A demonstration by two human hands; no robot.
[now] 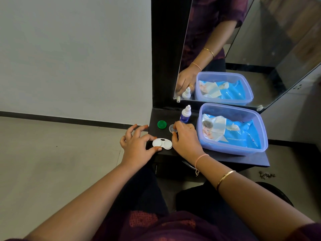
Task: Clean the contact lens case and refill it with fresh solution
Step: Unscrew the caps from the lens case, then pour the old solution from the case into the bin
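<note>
Dark shelf [164,115], lens case [162,143] in left hand [137,146], cap [171,128] behind right hand [186,141]

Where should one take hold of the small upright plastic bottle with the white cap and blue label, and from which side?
Grip the small white-capped bottle round its labelled cylindrical body, not the tapering top, which looks too narrow for a firm hold. Probably come from its left: the lilac plastic box stands close on its right, and the mirror rises behind it.

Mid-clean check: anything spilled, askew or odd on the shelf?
Nothing spilled or damaged. The lens case lies near the front-left corner of the shelf, held by the left hand; the right hand pinches the clear cap.
</note>
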